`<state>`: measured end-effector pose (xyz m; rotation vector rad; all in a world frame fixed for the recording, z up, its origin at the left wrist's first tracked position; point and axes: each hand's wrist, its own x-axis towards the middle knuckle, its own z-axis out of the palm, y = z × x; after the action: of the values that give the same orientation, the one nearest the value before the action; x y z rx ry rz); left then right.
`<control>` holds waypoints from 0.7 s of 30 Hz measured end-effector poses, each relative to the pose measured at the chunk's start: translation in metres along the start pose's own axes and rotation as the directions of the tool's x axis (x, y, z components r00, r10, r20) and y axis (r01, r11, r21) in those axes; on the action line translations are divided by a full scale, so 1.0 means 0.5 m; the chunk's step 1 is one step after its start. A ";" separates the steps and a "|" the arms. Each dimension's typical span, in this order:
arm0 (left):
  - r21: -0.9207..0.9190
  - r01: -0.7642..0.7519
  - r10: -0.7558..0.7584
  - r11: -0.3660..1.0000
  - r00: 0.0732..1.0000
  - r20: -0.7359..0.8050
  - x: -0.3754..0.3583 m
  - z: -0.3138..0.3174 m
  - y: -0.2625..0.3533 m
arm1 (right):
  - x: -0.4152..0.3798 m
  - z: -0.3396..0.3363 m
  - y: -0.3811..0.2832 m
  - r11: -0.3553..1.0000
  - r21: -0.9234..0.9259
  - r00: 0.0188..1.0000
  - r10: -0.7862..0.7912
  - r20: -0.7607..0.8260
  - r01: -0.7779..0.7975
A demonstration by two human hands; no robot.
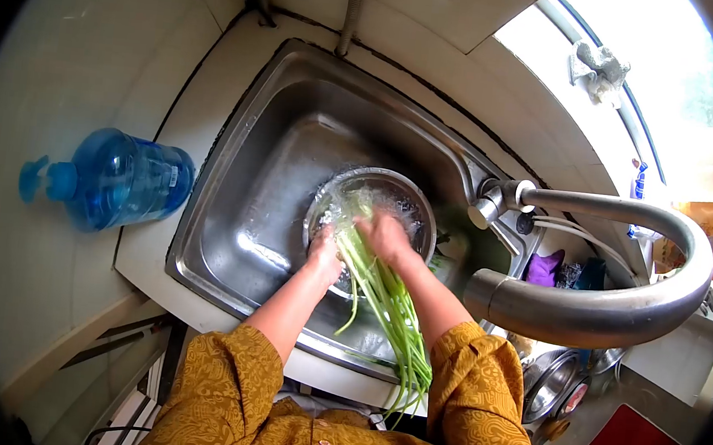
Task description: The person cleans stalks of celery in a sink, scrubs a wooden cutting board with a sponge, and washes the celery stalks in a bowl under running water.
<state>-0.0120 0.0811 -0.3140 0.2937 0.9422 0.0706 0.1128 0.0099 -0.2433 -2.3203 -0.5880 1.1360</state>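
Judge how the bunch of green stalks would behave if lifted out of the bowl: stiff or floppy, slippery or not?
Probably floppy: the green stalks are long and thin, and their ends hang over the sink's front edge. Likely slippery, with water splashing in the metal bowl. They may slide apart, since no tie shows.

From the height of the wearer's head, the scene is viewed at close range, with the camera faced forward and steeply down. The left hand (325, 254) and right hand (387, 236) are caught near the middle of the frame, inside the sink (272, 163). The sleeves (225, 386) are seen from above at the bottom. The tap (575, 316) is shown large at right, the bright window (688, 74) at upper right. Straight edges are bowed, and the frame's sides are rounded off in black.
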 end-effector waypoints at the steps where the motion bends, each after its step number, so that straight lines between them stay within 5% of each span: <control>1: -0.160 0.061 -0.068 0.985 0.997 -0.038 0.010 -0.008 -0.006 | 0.007 -0.015 0.014 0.978 0.173 0.991 0.126 -0.040 -0.117; 4: 0.027 0.121 -0.118 0.992 0.988 -0.102 -0.040 0.053 0.033 | 0.038 0.028 0.036 0.994 -0.066 0.993 0.083 -0.087 -0.089; 6: -0.079 0.139 -0.145 0.987 0.986 -0.081 -0.028 0.051 0.029 | 0.021 0.035 0.038 0.998 0.056 1.000 0.008 -0.006 -0.008; 9: -0.015 -0.006 0.007 1.000 0.999 0.050 -0.057 0.049 0.023 | -0.006 0.013 0.044 0.883 0.451 0.990 0.085 0.117 -0.129; 13: -0.109 -0.003 0.019 0.994 0.989 0.148 -0.090 0.076 0.033 | -0.040 -0.031 0.021 0.749 0.662 1.000 0.016 0.003 -0.014; 14: -0.119 0.008 0.015 0.993 0.982 0.189 -0.107 0.084 0.045 | -0.033 -0.044 0.022 0.738 0.667 0.994 0.108 0.030 -0.100; 18: -0.142 0.000 0.044 0.990 0.950 0.309 -0.127 0.087 0.071 | -0.019 -0.102 0.043 0.798 0.600 0.998 0.067 0.007 -0.058; 21: -0.106 0.003 0.030 0.994 0.949 0.314 -0.096 0.056 0.066 | -0.025 -0.133 0.043 0.849 0.501 0.986 -0.133 -0.105 0.167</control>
<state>-0.0155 0.0975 -0.2519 0.2054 0.6158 0.0832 0.1632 -0.0297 -0.2130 -1.8137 -0.3767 0.9910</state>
